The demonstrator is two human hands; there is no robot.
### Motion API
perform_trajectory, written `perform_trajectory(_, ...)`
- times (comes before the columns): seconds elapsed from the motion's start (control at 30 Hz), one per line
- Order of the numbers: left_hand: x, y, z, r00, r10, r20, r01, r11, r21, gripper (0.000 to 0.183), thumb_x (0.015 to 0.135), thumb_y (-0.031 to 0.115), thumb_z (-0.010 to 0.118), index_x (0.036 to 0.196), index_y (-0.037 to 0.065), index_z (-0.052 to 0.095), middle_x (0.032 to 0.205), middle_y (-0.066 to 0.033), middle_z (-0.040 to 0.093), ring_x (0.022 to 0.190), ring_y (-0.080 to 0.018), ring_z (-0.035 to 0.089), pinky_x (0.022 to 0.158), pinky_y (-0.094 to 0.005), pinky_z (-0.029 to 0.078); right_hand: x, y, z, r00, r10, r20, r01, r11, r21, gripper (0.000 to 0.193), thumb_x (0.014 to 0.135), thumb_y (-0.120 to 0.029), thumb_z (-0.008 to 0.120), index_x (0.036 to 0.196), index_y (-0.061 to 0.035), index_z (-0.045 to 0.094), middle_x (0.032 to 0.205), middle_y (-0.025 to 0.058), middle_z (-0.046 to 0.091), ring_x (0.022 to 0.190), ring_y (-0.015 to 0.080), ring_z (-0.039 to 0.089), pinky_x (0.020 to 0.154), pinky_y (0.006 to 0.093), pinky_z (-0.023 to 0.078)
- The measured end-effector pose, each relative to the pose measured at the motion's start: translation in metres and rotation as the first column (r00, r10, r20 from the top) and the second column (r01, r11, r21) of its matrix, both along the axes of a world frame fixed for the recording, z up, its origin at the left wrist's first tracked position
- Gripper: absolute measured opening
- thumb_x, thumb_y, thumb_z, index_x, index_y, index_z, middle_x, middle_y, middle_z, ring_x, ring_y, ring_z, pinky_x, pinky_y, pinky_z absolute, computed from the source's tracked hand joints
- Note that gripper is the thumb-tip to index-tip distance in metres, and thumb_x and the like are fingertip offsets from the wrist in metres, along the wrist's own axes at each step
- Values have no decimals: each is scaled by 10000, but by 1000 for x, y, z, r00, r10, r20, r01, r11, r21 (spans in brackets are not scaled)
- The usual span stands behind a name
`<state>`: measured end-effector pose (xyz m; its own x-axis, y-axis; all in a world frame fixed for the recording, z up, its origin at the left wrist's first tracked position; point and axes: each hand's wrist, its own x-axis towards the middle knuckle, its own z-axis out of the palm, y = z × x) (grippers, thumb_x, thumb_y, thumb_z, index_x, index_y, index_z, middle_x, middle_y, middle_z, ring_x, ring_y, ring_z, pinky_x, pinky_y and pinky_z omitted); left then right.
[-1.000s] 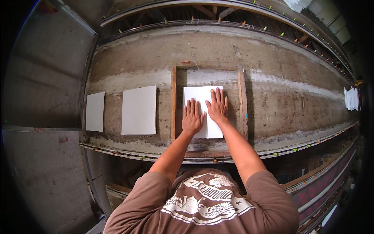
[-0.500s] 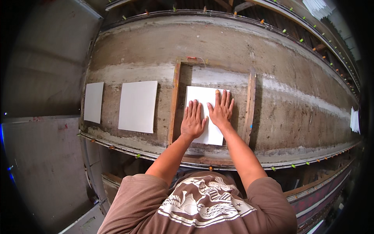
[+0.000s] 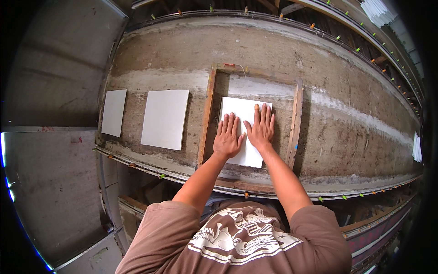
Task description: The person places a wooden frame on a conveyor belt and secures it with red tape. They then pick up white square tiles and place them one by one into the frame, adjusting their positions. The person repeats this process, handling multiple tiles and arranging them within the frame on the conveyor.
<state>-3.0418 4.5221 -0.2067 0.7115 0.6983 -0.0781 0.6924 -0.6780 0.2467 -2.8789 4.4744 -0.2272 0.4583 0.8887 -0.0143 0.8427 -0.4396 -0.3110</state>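
A white rectangular sheet or thin board (image 3: 250,157) lies flat inside a wooden frame (image 3: 295,123) on a long, stained table (image 3: 356,141). My left hand (image 3: 228,137) rests flat on its left side, fingers stretched out and pointing away from me. On its right side my right hand (image 3: 261,130) lies flat too, fingers spread, with the thumb turned toward the left hand. A tan covering wraps one fingertip of the right hand. Neither hand grips anything. Parts of the white sheet are hidden under both palms.
Left of the frame lie a larger white panel (image 3: 165,119) and a narrower-looking one (image 3: 114,113). Green and orange pegs (image 3: 162,176) line the table's near and far rails. A white stack (image 3: 417,147) stands at the far right end. A grey panel (image 3: 54,173) borders the left.
Both hands stay flat on the white sheet, with hardly any shift over it. The whole view has moved slightly, so things appear a little farther right.
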Motion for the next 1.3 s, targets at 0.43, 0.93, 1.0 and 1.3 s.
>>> perform_trajectory(0.43,-1,0,-7,997,-14,77,11,999,34,723,1060,480,364,1603,12,270,1694,-202,174,1582,-359,107,1276,-483,109,17,23,-5,999,-12,33,10,998,69,785,1025,-579,431,1625,-107,248,1686,242,158,1571,399,113,1254,570,105)
perform_trajectory(0.93,-2,-1,-4,999,-24,48,20,998,66,712,1062,468,373,1606,25,257,1685,-211,192,1578,-370,115,1278,-490,117,17,14,0,998,51,33,-52,998,22,765,1026,-585,429,1633,-155,249,1694,219,149,1575,381,115,1253,576,126)
perform_trajectory(1.0,-1,-6,-6,998,-14,54,10,998,65,713,1061,468,376,1605,24,258,1684,-214,194,1576,-373,121,1276,-492,122,17,13,-7,998,57,13,-58,997,57,770,1027,-584,428,1637,-155,235,1697,213,146,1577,376,112,1258,561,125)
perform_trajectory(1.3,-2,1,-13,999,-32,15,31,997,69,752,1045,507,377,1614,35,241,1693,-207,162,1584,-360,86,1278,-494,102,26,2,-6,990,123,-64,-119,991,64,792,1008,-613,457,1647,-216,210,1708,205,92,1579,381,90,1262,555,87)
